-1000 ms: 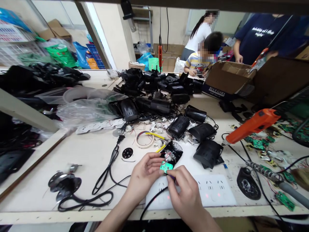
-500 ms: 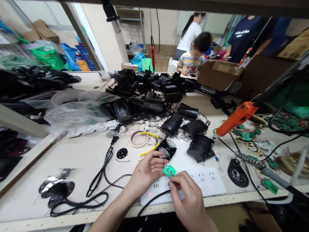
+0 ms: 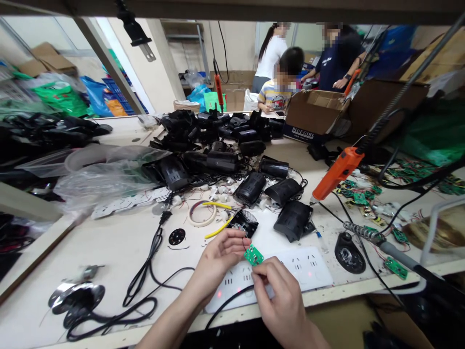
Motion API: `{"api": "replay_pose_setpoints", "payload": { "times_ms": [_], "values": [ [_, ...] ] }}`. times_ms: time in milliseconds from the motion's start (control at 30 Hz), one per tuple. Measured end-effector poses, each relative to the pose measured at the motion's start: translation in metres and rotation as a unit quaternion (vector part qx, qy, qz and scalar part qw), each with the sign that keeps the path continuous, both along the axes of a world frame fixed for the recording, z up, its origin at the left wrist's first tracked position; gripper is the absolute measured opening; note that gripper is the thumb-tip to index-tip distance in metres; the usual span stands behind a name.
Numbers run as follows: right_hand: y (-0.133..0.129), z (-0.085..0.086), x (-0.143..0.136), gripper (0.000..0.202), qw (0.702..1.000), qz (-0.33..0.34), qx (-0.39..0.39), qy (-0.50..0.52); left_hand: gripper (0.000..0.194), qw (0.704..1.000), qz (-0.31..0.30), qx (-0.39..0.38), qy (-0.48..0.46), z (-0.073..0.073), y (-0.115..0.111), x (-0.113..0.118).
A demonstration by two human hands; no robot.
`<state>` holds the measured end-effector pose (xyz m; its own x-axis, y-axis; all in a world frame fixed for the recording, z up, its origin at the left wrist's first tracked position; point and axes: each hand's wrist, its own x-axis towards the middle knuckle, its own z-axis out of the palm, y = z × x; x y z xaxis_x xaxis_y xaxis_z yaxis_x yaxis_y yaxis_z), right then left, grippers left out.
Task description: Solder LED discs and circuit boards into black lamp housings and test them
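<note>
A small green circuit board is held up between my hands above a white power strip. My left hand has its thumb and curled fingers at the board's left edge, with thin wires by the fingertips. At the lower edge, my right hand pinches the board with thumb and forefinger; their exact contact is partly hidden. Just beyond the left fingers lies an open black housing with metal parts inside. A black cable runs across the strip to beneath my right hand.
Black housings crowd the table's middle and back. An orange electric screwdriver hangs at right, near a soldering iron in a coil holder. More circuit boards lie beyond. A coiled power cord is at left. Several people stand behind the table.
The whole view has shifted slightly, so the table items appear further left. Both hands keep their hold on the circuit board, which is tilted a little more. A person in dark clothing has moved behind.
</note>
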<state>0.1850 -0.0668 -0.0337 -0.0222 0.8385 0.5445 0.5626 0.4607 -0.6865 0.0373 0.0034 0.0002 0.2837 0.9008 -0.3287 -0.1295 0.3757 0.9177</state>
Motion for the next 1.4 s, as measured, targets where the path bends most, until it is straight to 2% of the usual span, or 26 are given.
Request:
{"api": "replay_pose_setpoints", "payload": {
  "times_ms": [267,533,1033,1400],
  "values": [
    [0.0004,-0.0007,-0.0008,0.019,1.0,0.012,0.005,0.0,0.04,0.999,0.016,-0.009,-0.029,0.0025,-0.0014,0.0],
    [0.0007,0.0046,0.0001,0.02,1.0,0.007,0.016,-0.002,0.037,0.999,0.04,0.0,-0.001,0.001,0.0003,0.0018],
    [-0.001,0.0078,0.0024,0.019,1.0,0.007,0.024,0.002,0.037,0.998,0.057,-0.011,-0.013,0.0004,-0.0021,0.0039],
    [0.0016,-0.0018,0.0072,0.018,1.0,0.009,0.007,0.011,0.033,0.997,0.07,0.014,0.02,-0.003,-0.0015,0.0084]
  ]
}}
